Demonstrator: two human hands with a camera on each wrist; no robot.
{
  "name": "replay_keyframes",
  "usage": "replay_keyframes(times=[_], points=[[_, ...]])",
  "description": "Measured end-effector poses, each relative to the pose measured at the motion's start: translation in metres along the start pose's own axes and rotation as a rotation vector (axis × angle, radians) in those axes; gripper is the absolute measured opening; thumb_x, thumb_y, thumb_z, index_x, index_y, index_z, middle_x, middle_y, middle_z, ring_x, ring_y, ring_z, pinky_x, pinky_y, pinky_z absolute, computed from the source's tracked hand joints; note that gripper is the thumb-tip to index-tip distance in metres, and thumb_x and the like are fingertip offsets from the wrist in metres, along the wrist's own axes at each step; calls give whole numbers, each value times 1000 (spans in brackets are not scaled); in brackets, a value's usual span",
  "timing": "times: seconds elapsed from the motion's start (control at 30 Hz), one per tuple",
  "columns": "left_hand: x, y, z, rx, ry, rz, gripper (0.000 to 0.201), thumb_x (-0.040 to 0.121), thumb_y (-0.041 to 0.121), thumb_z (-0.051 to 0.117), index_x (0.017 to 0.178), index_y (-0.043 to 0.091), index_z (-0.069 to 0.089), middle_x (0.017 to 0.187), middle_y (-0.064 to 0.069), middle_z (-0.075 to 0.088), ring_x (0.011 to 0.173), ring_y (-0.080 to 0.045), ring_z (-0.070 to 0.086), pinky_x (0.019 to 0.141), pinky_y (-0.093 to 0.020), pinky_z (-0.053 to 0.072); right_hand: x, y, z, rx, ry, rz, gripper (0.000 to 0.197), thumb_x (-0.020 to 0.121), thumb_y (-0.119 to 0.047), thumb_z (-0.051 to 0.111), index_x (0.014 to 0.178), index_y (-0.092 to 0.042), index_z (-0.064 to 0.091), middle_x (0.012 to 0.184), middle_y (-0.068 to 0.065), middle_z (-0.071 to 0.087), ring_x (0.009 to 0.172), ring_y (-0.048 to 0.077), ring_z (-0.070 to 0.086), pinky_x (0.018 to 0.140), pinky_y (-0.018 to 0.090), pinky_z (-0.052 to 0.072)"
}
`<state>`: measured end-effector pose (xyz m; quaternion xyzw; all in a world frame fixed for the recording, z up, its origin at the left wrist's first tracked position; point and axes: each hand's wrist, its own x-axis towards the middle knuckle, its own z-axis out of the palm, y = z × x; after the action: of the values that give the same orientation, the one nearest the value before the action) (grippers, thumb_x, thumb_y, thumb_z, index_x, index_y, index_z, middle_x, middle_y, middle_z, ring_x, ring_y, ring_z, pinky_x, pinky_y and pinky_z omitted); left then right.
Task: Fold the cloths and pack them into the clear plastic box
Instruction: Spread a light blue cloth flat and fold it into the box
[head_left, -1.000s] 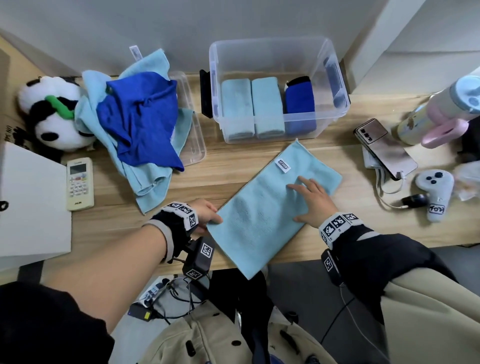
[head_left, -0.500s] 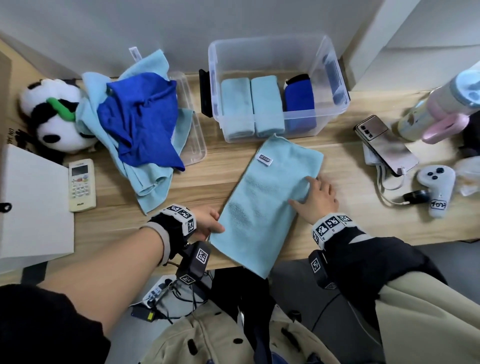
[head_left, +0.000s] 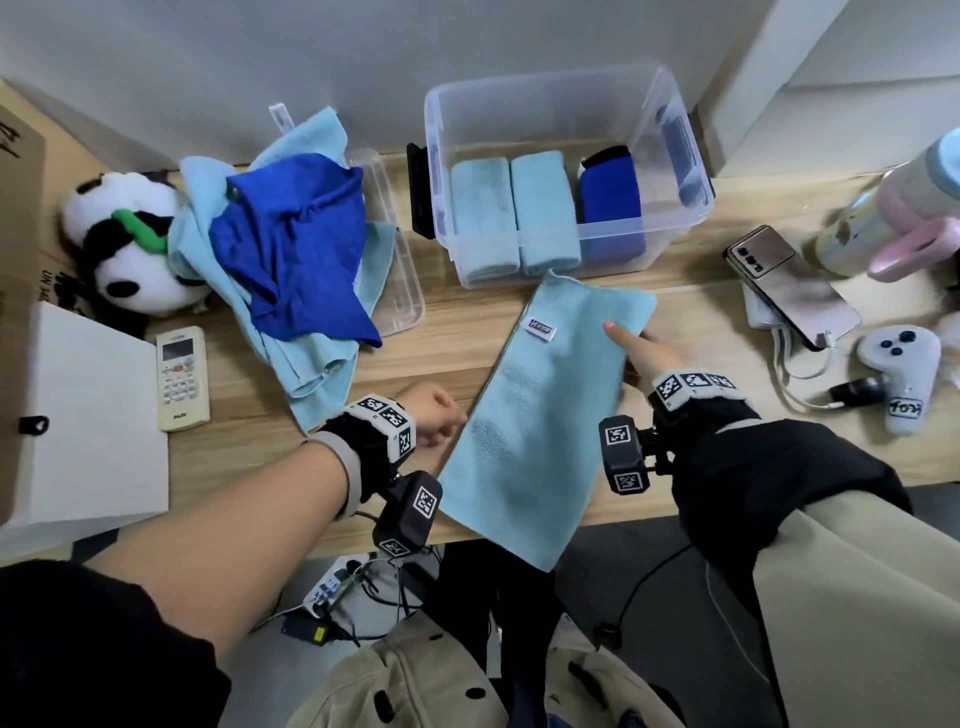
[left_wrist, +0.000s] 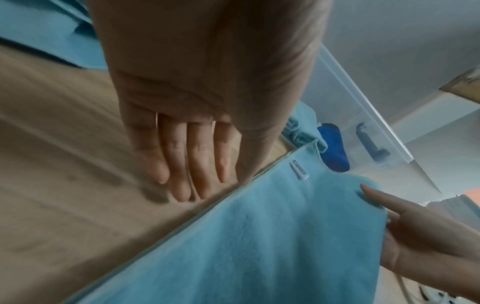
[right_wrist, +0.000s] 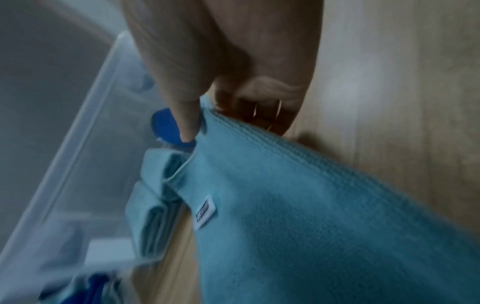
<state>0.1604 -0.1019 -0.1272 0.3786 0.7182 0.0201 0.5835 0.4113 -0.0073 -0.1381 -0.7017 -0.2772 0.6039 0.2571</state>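
A light blue cloth (head_left: 535, 426) folded into a long strip lies on the wooden table, its near end hanging over the front edge. My right hand (head_left: 644, 353) pinches its right edge, thumb on top (right_wrist: 187, 115), fingers underneath. My left hand (head_left: 436, 418) lies beside the cloth's left edge with straight fingers (left_wrist: 187, 164) flat on the wood. Just behind the cloth stands the clear plastic box (head_left: 550, 83), holding two folded light blue cloths (head_left: 514, 218) and a folded dark blue one (head_left: 610, 208). Unfolded dark blue (head_left: 296, 244) and light blue cloths are heaped at the left.
The heap lies on the clear box lid (head_left: 400, 270). A panda plush (head_left: 130, 244), a remote (head_left: 182, 379) and a white box (head_left: 88, 415) sit at the left. At the right are a phone (head_left: 789, 286), a game controller (head_left: 898, 374) and a bottle (head_left: 893, 208).
The cloth has turned to lie more lengthwise, its far end nearer the box. My right hand slid off the top to the right edge and took hold of it. My left hand barely moved.
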Motion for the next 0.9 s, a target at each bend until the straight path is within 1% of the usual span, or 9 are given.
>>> replay_keyframes(times=[0.1,0.23,0.3,0.37,0.5,0.6,0.7,0.83,0.9], points=[[2,17,-6,-107,113,155,4,87,14,62,86,10,63,69,-1,55,58,-12,49,50,-18,40,-16,-13,11,86,-61,-57,14,80,-21,71,89,-15,62,92,7,67,74,17,65,70,30,53],[-1,47,-11,-254,189,317,50,80,26,70,124,12,51,112,-7,57,102,-13,52,83,-24,45,-44,-31,17,199,-233,-161,27,67,-12,71,94,-12,66,86,4,73,80,20,69,85,37,54],[-7,64,-14,-288,162,392,69,79,28,71,137,16,36,132,-7,44,122,-15,43,103,-27,35,-63,-43,16,189,-303,-234,21,75,-2,66,94,-10,66,84,3,73,79,19,69,89,39,52],[-16,82,-19,-331,135,460,78,80,24,70,143,17,26,142,-8,37,131,-17,37,110,-28,29,-79,-56,14,157,-352,-300,22,79,3,62,96,-11,64,92,6,72,86,22,67,92,39,50],[-35,108,-31,-483,-37,509,69,73,21,72,135,15,42,140,-7,45,121,-13,48,103,-26,38,-101,-81,4,84,-357,-372,48,66,-10,69,113,-2,58,114,19,64,103,29,61,95,40,48],[-47,117,-37,-603,-153,412,67,68,23,74,128,13,47,120,-8,61,87,-11,63,71,-23,51,-111,-97,-8,54,-341,-411,26,77,-1,67,102,-6,62,96,7,70,90,21,64,88,33,51],[-58,127,-43,-702,-168,371,28,86,12,61,113,8,55,86,-1,72,63,-8,67,52,-21,55,-118,-111,-16,37,-323,-455,19,82,3,61,95,-10,64,89,3,71,88,19,64,92,35,50],[-65,142,-53,-737,33,436,57,83,12,67,133,1,43,102,-7,66,88,-14,63,77,-30,57,-124,-125,-20,7,-207,-507,8,87,-8,60,90,-15,63,93,4,66,89,18,62,98,38,47],[-73,151,-57,-674,128,510,48,86,13,63,130,3,48,102,-8,66,89,-17,61,89,-34,52,-125,-132,-22,11,-141,-556,7,90,-17,59,86,-20,64,92,1,66,93,20,61,95,37,48]])
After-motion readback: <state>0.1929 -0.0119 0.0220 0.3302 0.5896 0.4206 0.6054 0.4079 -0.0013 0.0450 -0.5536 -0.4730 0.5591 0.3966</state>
